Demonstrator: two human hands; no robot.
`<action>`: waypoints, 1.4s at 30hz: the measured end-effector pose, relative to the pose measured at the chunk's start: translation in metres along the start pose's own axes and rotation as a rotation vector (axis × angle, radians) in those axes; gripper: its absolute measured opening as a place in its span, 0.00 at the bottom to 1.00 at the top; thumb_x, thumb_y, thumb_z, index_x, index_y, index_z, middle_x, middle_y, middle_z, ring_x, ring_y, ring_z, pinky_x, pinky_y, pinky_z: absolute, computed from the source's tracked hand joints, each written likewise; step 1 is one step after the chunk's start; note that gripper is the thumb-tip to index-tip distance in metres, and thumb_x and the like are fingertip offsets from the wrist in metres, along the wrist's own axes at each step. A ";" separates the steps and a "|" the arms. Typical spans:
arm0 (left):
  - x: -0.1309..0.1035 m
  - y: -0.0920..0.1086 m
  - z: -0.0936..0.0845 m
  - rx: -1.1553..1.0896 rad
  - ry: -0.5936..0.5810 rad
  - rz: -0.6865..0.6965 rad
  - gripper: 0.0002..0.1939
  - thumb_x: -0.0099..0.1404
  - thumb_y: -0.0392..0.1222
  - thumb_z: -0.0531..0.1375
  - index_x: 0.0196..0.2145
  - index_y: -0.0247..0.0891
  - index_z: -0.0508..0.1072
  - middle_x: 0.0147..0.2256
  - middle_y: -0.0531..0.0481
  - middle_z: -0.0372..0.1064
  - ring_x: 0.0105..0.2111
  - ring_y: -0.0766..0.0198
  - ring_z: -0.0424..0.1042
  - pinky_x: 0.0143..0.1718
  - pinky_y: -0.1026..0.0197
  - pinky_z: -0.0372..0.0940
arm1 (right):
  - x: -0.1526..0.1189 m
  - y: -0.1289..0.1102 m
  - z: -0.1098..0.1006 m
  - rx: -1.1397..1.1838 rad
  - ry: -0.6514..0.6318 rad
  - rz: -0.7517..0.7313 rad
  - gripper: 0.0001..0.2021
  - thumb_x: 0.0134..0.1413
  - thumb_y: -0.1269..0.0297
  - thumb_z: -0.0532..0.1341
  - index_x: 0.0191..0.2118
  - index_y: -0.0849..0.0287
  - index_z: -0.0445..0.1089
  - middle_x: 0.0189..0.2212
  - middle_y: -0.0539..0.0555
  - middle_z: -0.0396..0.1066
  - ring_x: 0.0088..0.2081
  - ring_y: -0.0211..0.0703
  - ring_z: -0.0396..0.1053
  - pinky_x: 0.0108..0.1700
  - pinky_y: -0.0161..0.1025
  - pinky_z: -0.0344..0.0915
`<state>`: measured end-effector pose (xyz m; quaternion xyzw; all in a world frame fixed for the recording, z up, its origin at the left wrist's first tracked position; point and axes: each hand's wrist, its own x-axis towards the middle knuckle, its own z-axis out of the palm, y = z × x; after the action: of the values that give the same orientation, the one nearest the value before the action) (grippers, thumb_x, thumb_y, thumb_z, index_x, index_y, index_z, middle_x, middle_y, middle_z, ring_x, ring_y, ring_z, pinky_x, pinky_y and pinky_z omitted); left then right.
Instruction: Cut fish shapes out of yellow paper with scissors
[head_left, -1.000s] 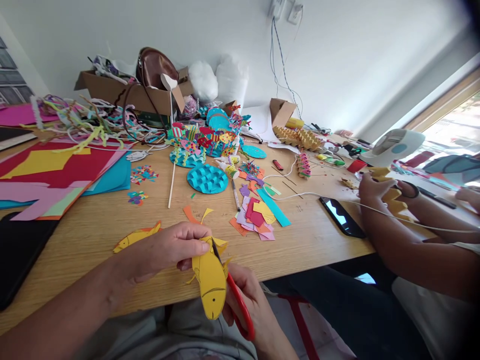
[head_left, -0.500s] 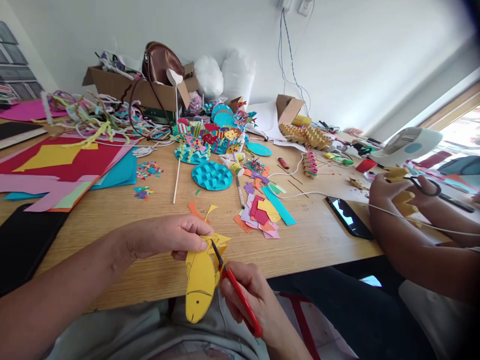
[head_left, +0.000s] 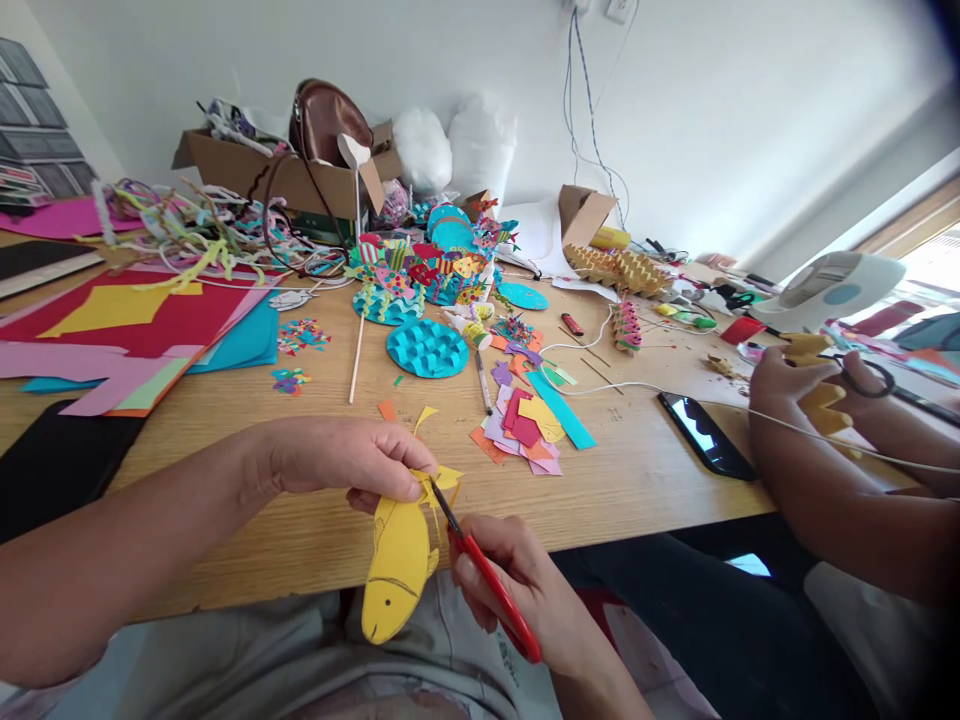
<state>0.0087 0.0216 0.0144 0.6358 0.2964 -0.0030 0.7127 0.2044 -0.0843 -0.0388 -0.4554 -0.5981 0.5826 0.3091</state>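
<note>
Near the table's front edge, a yellow paper fish (head_left: 397, 565) hangs head-down from my left hand (head_left: 379, 462), pinched by its tail end between thumb and fingers. Dark drawn lines mark its eye, mouth, gill and fins. My right hand (head_left: 506, 575) grips red-handled scissors (head_left: 499, 590), whose dark blades point up and left to the paper beside my left thumb. A thin yellow strip dangles next to the blades. Just beyond my fingers lie a curled yellow scrap (head_left: 425, 418) and an orange scrap (head_left: 387, 409).
Paper scraps (head_left: 525, 425), a pen (head_left: 483, 385) and a blue honeycomb paper disc (head_left: 427, 348) lie ahead. Coloured sheets (head_left: 150, 310) are at left. On the right, a phone (head_left: 707, 435) lies beside another person's hands (head_left: 787, 390), holding scissors and yellow-brown paper. A white cable (head_left: 675, 388) crosses there.
The fish's head has swung slightly left. My right hand and the scissors have shifted a little right, and my left hand slightly right. The view has shifted a little.
</note>
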 end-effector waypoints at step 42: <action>0.002 -0.032 0.065 -0.996 0.797 0.521 0.25 0.48 0.42 0.71 0.45 0.42 0.74 0.35 0.47 0.76 0.34 0.62 0.74 0.30 0.66 0.69 | 0.036 -0.003 0.015 0.116 0.359 -0.084 0.22 0.56 0.47 0.54 0.19 0.57 0.55 0.12 0.44 0.55 0.16 0.32 0.51 0.19 0.31 0.46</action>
<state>0.0256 -0.0428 -0.0146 0.2357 0.3392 0.5390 0.7341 0.1766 -0.0577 -0.0432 -0.5082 -0.5171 0.5120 0.4607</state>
